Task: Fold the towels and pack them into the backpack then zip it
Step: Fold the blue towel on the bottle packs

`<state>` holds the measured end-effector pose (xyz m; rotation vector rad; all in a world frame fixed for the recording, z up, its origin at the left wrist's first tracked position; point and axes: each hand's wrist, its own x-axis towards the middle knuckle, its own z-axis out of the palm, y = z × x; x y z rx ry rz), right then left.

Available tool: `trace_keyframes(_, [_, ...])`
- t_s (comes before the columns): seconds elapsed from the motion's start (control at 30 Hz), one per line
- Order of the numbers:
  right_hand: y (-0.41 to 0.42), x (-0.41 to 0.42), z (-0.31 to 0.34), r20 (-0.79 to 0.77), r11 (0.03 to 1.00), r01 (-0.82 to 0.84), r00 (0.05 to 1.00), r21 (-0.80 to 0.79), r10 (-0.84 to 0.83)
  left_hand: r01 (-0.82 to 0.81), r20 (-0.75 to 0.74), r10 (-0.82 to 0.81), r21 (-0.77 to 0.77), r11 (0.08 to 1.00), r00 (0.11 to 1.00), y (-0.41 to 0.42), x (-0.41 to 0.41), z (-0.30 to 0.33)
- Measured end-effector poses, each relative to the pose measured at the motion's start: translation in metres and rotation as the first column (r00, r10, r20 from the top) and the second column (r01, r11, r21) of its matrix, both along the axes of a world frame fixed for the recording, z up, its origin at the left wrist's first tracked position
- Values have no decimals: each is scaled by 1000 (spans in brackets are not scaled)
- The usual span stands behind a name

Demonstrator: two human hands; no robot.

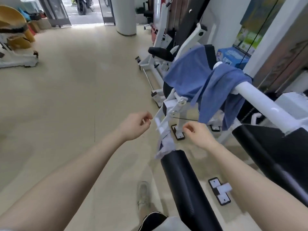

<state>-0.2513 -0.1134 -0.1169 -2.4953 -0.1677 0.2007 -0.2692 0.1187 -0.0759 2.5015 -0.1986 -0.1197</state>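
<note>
Both arms stretched fwd over beige floor [70,90]. Left hand [133,125] in air, fingers [147,116] loosely curled, thumb near forefinger, nothing seen between them. Right hand [198,134] same: fingers loosely curled inward, no grip on anything visible, hovering just right of small towel.

Towels, 3 seen:
- big blue towel [186,75] spread over seat of white gym machine [173,107], far right-center.
- 2nd blue towel [221,90] draped over white bar [260,100], hanging down both sides, overlapping 1st towel's edge.
- small pale lilac towel [165,145] bunched at top end of black padded roller [185,185], below & between the two hands, touching neither.

Backpack not in sight.

Elsewhere: 2nd black pad [266,147] at right under white bar. Blue box [233,55] behind towels. White pillar [125,15] at back, open doorway left of it. Yellow-and-white machine [15,40] far left. Shoe [143,194] on floor at bottom, next to roller. Black-and-white floor bracket [220,190] to right of roller.
</note>
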Motion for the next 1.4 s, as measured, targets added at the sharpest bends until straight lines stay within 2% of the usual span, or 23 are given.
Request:
trace_keyframes(0.27, [63, 200, 8, 10, 987, 124, 992, -98, -124, 112, -78, -109, 34, 993, 991, 49, 197, 2])
trace_keyframes(0.37, [78, 255, -2, 9, 972, 109, 994, -210, -109, 184, -111, -176, 70, 980, 978, 61, 251, -4])
trace_keyframes(0.47, [87, 300, -12, 2, 927, 180, 982, -329, -190, 282, -131, -270, 83, 956, 954, 69, 302, -15])
trace_keyframes(0.6, [100, 331, -45, 6, 800, 316, 931, -510, -364, 425, -194, -405, 76, 902, 894, 75, 372, -32])
trace_keyframes(0.7, [108, 349, -69, -8, 714, 469, 833, -520, -553, 542, -241, -514, 69, 837, 824, 79, 422, -40])
trace_keyframes(0.8, [112, 355, -75, -15, 644, 542, 759, -540, -651, 616, -248, -587, 57, 785, 771, 86, 453, -46])
trace_keyframes(0.9, [116, 364, -80, -31, 600, 505, 749, -620, -662, 666, -284, -630, 42, 745, 723, 93, 484, -59])
trace_keyframes(1.03, [118, 373, -75, 114, 586, 485, 824, -649, -556, 722, -311, -691, -24, 692, 652, 86, 504, -67])
trace_keyframes(1.07, [118, 374, -73, 86, 598, 472, 825, -648, -558, 733, -305, -708, -47, 679, 637, 83, 507, -67])
trace_keyframes(1.13, [118, 377, -68, 17, 633, 537, 770, -558, -638, 742, -282, -732, -93, 664, 620, 75, 511, -65])
trace_keyframes(1.17, [116, 377, -64, 10, 641, 617, 724, -457, -690, 747, -267, -743, -110, 656, 613, 71, 511, -64])
trace_keyframes(1.27, [121, 362, -27, -9, 602, 799, 602, -18, -799, 772, -146, -790, -170, 612, 595, 55, 511, -55])
trace_keyframes(1.33, [125, 344, 7, -60, 580, 801, 593, 152, -803, 801, -13, -824, -229, 553, 566, 41, 506, -45])
trace_keyframes(1.4, [128, 326, 39, -17, 573, 786, 593, 232, -805, 846, 102, -855, -247, 473, 508, 26, 496, -31])
